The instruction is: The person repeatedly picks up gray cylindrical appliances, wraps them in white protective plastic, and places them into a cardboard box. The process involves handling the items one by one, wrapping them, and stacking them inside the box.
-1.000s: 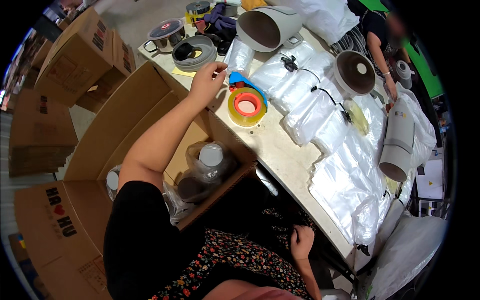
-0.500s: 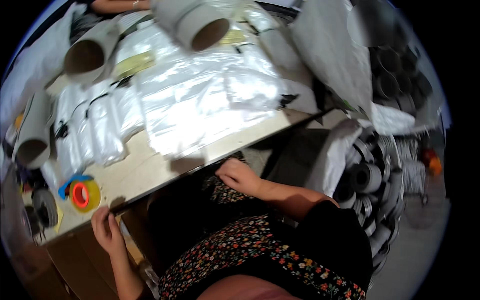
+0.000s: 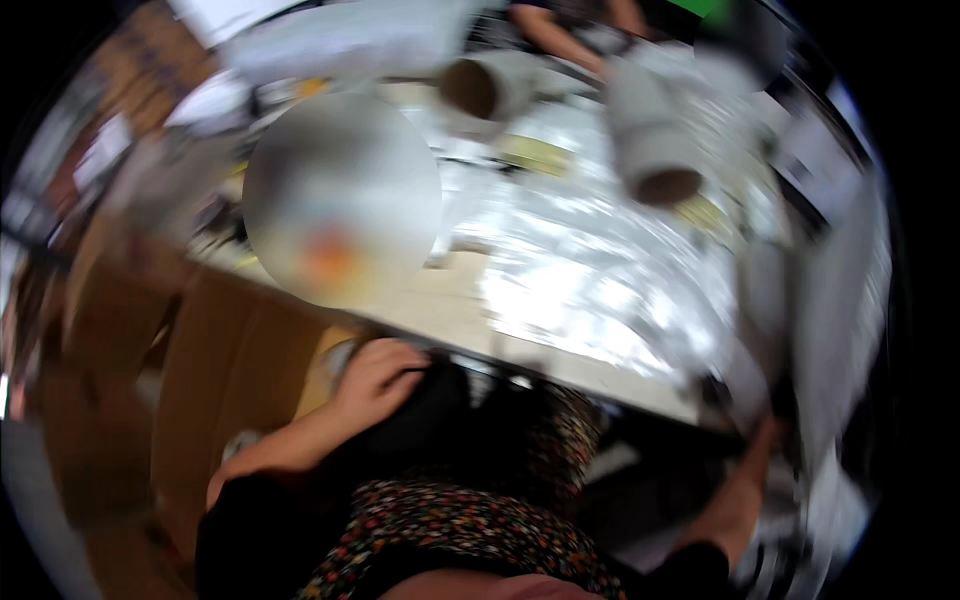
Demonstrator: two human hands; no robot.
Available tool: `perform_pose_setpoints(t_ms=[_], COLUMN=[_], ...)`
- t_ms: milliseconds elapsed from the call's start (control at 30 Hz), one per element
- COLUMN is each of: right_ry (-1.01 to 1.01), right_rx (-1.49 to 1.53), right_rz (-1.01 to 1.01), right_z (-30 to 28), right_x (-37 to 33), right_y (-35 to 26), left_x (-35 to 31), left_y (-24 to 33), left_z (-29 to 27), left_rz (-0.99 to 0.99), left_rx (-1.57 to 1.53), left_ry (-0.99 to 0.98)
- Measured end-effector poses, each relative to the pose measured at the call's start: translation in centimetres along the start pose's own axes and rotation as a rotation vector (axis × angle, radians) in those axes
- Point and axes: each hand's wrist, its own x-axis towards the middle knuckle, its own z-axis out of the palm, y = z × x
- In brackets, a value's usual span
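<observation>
My left hand (image 3: 378, 380) hangs at the near edge of the table (image 3: 455, 300), over my lap. Its fingers are loosely bent, with a gap beside the thumb and nothing visible in the hand. My right arm reaches far to the right, and my right hand (image 3: 768, 440) is beside a hanging whitish sheet (image 3: 845, 300) past the table's corner. Its fingers are smeared by motion, so any hold is hidden. On the table lie shiny clear plastic bags (image 3: 590, 270), apart from both hands.
Two grey pipe fittings, one wide (image 3: 650, 140) and one lying sideways (image 3: 490, 90), rest at the back. A co-worker's arm (image 3: 560, 40) reaches in there. Cardboard boxes (image 3: 230, 350) stand at left. A pale round blur (image 3: 340, 200) covers part of the table.
The view has swung left, bringing the cardboard boxes in. My right hand has gone from my lap out to the right. My left hand is now nearer my lap.
</observation>
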Motion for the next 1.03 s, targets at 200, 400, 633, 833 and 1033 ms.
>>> perform_pose_setpoints(t_ms=[200, 400, 633, 833, 1033], right_ry=[-0.107, -0.24, -0.862, -1.375, -2.015], right_rx=[0.13, 0.711, 2.008, 2.424, 2.421], right_rz=[0.02, 0.135, 0.327, 0.23, 0.298], right_z=[2.4, 1.4, -6.0, -17.3, -22.9], right_x=[-0.3, -1.7, -14.1, -36.1, -46.1], right_y=[0.3, 2.9, 8.9, 1.3, -8.5], left_x=[-0.3, -1.4, -4.0, -5.1, -5.9], left_y=[-1.2, 1.8, 2.3, 2.8, 5.2], left_z=[1.8, 1.2, 1.8, 4.6, 6.9], left_rz=[0.054, 0.035, 0.016, 0.112, 0.318], left_rx=[-0.102, -0.053, -0.115, -0.254, -0.404], left_ry=[-0.049, -0.068, -0.056, -0.204, -0.264])
